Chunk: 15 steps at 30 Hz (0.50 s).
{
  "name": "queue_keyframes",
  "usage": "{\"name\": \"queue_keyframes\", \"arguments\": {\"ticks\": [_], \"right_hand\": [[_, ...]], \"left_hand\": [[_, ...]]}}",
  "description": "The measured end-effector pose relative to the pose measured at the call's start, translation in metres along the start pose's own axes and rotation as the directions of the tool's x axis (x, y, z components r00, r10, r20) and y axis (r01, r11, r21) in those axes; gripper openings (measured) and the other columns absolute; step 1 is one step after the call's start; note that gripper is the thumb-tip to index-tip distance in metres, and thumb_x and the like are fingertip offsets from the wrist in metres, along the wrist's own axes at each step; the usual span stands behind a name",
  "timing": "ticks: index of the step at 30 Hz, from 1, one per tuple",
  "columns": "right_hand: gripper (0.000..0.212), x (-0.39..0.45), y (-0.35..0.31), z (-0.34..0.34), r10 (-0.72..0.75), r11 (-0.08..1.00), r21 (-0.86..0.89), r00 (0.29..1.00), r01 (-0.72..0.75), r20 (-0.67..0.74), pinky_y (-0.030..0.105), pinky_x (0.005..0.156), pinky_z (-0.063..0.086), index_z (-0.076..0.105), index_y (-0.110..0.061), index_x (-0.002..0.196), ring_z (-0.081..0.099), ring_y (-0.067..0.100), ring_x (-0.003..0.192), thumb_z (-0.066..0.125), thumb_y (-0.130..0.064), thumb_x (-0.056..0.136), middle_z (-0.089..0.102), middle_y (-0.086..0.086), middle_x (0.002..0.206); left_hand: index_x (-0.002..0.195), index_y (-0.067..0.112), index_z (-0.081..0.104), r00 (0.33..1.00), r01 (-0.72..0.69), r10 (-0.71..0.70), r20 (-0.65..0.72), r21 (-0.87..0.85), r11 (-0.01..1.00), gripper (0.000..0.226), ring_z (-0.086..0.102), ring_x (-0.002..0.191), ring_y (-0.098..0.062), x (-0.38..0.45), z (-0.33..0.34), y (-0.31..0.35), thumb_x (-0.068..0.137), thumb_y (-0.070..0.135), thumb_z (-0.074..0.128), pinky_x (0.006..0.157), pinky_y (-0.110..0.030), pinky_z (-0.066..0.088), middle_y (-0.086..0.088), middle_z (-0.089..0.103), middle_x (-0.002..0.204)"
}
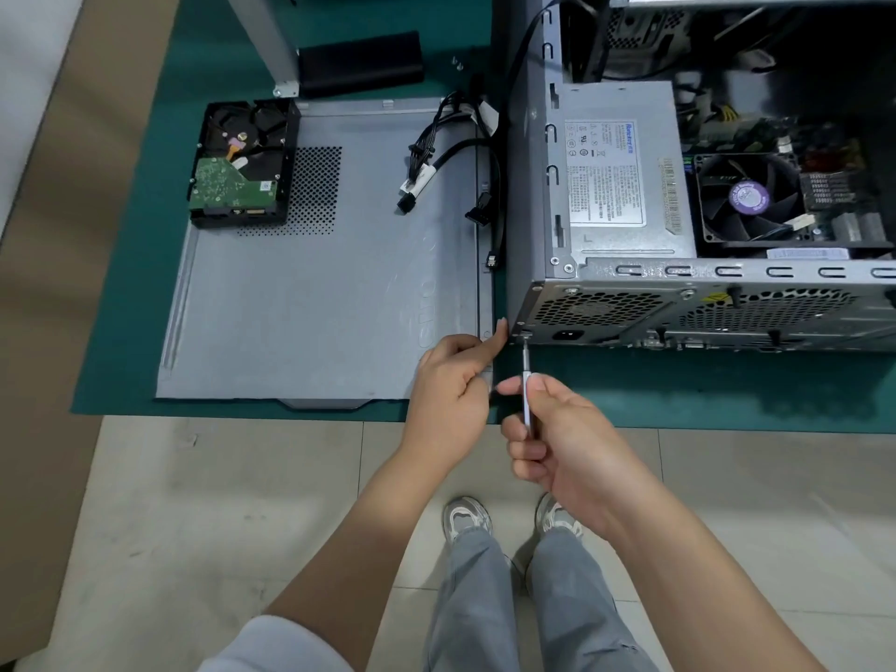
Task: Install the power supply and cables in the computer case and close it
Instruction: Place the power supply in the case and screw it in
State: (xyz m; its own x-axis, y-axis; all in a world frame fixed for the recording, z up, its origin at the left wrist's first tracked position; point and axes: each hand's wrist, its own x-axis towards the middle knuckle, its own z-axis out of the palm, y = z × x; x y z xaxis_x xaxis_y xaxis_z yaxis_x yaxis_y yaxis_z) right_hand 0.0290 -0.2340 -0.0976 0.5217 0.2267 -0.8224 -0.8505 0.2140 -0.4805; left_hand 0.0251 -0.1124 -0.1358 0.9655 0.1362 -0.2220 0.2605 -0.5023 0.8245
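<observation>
Head view: right hand (557, 438) grips screwdriver (527, 375), tip on the power supply (620, 172) screw (525, 337) at computer case (533, 186) rear corner, near table front edge. Left hand (453, 380), fingers curled, braces that corner. Step: fastening supply; next, likely remaining screws.

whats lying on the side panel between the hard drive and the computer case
A bundle of loose black cables with connectors, trailing from the computer case onto the side panel; nearer the hard drive, bare perforated metal. Head view.
</observation>
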Motion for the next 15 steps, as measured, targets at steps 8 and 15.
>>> {"name": "queue_keyframes", "arguments": {"ticks": [8, 15], "right_hand": [[0.024, 0.006, 0.022, 0.005, -0.627, 0.664, -0.670, 0.735, 0.332, -0.257, 0.027, 0.054, 0.032, 0.063, -0.010, 0.084, 0.045, 0.012, 0.055, 0.047, -0.021, 0.098, 0.052, -0.008, 0.057], [0.033, 0.006, 0.011, 0.008, 0.027, 0.864, 0.501, 0.999, -0.038, 0.029, 0.014, 0.028, 0.008, 0.054, -0.011, 0.074, 0.007, 0.003, 0.039, 0.042, -0.029, 0.098, 0.017, -0.010, 0.048]], "left_hand": [[0.131, 0.039, 0.043, 0.996, 0.005, -0.004, 0.087, -0.008, 1.000, 0.067, 0.049, 0.111, -0.020, 0.004, -0.004, -0.008, 0.084, -0.009, 0.039, 0.095, -0.023, 0.038, 0.003, 0.051, 0.108], [0.131, 0.039, 0.044, 0.996, -0.016, 0.016, 0.092, -0.008, 1.000, 0.066, 0.049, 0.111, -0.021, 0.005, -0.005, -0.010, 0.083, -0.006, 0.041, 0.097, -0.028, 0.040, 0.003, 0.050, 0.106]]}}
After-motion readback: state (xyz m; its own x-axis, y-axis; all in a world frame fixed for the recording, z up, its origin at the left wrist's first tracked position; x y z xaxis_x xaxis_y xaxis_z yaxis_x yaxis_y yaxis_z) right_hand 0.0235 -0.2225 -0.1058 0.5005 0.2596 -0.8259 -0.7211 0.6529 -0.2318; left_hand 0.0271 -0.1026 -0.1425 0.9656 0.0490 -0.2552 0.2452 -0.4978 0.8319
